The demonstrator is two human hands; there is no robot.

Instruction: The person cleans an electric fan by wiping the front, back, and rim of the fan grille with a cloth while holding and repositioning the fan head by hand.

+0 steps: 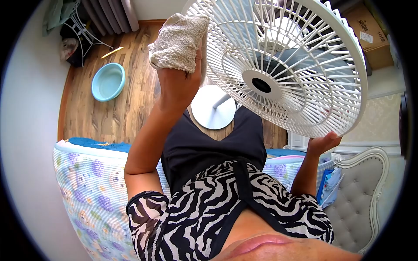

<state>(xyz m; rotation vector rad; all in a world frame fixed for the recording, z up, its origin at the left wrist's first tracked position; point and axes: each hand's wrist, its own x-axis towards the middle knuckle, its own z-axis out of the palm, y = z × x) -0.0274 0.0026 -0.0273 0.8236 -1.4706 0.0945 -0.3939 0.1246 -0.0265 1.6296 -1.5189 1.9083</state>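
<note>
A beige terry cloth [180,41] is bunched in my left hand [178,87], which is closed around it. The cloth meets the left edge of the white fan guard [300,102]. My right hand [324,142] grips the lower right rim of that guard, with some fingers hidden behind it. The electric fan's head is tilted, and grey-blue blades [320,65] show through the slats. Its round white base [213,115] stands on the floor between my legs.
A light blue basin [108,82] rests on the wooden floor [135,87] at the left. I sit on a bed with a floral cover [96,187]. A tufted headboard [355,209] is at the right. A cardboard box [368,37] stands at the far right, a wire rack [82,28] at the far left.
</note>
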